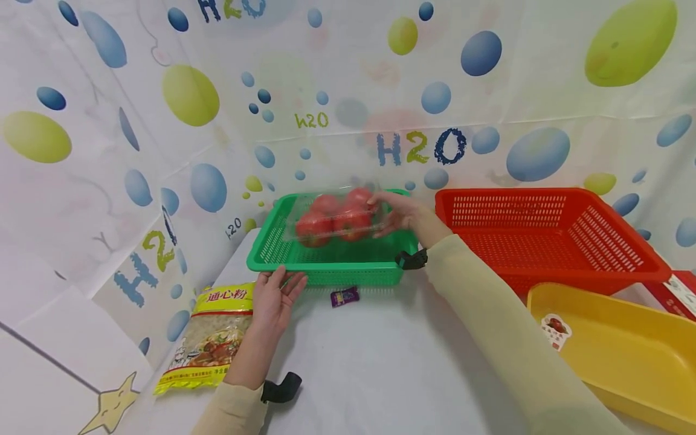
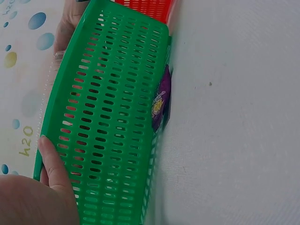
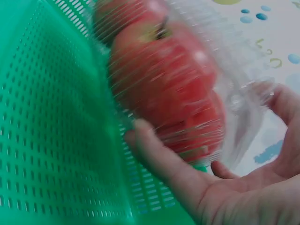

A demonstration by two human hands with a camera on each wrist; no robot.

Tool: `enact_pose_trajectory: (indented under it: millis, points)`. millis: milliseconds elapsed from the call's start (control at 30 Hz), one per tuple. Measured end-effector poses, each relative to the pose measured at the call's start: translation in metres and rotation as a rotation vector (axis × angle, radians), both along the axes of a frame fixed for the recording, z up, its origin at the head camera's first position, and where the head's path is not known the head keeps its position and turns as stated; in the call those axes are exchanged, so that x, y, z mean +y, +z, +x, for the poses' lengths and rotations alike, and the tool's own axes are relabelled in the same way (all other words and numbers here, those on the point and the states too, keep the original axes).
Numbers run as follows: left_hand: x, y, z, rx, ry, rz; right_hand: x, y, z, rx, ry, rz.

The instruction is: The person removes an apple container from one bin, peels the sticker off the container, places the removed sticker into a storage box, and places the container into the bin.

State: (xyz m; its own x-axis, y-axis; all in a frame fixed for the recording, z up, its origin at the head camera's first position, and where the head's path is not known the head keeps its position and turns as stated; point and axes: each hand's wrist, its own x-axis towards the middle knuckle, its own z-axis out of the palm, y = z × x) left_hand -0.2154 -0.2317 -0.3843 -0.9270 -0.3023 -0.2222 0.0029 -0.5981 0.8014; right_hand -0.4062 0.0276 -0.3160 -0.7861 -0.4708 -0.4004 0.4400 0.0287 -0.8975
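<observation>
My right hand (image 1: 399, 212) holds the right end of a clear plastic pack of red apples (image 3: 161, 75) over the green basket (image 1: 326, 275). In the right wrist view, its thumb and fingers grip the pack's edge, and stems show through the film. The pack overlaps the basket's back wall in the head view. At the basket's front rim, left of its middle, my left hand (image 1: 276, 296) touches the outside with loosely extended fingers. The left wrist view shows one fingertip right at the rim. A small purple wrapped candy (image 1: 345, 296) lies just in front of the basket.
A yellow-ended pasta bag (image 1: 212, 338) lies left of my left forearm. On the right stand a red basket (image 1: 511, 241) and, nearer me, a yellow tray (image 1: 625, 344). A red box (image 1: 674, 293) shows beside them. A patterned curtain (image 1: 348, 90) hangs behind the baskets.
</observation>
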Motion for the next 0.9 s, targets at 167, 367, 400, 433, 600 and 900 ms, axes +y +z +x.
enact_pose_trajectory:
  millis: [167,367,400,433,600,900]
  points:
    - [0.0002,0.0001,0.0013,-0.003,-0.003,-0.007,-0.006,-0.0051,0.0,-0.022,0.037,0.057]
    - [-0.0001,0.0003,-0.0005,0.019,0.0,-0.001,-0.0092,-0.0075,0.0013,0.035,0.036,0.14]
    - [-0.0002,0.0003,-0.0009,0.019,0.002,0.0,-0.0095,-0.0073,0.0014,0.051,0.034,0.16]
    - [-0.0001,0.0004,-0.0013,0.018,0.003,0.003,-0.0094,-0.0072,0.0018,0.066,0.038,0.188]
    - [-0.0003,0.0005,-0.0028,0.012,0.002,-0.002,-0.0086,-0.0062,0.0029,0.122,0.104,0.3]
    - [-0.0006,0.0014,-0.0032,0.015,-0.011,0.008,-0.0104,-0.0076,0.006,0.083,0.233,0.285]
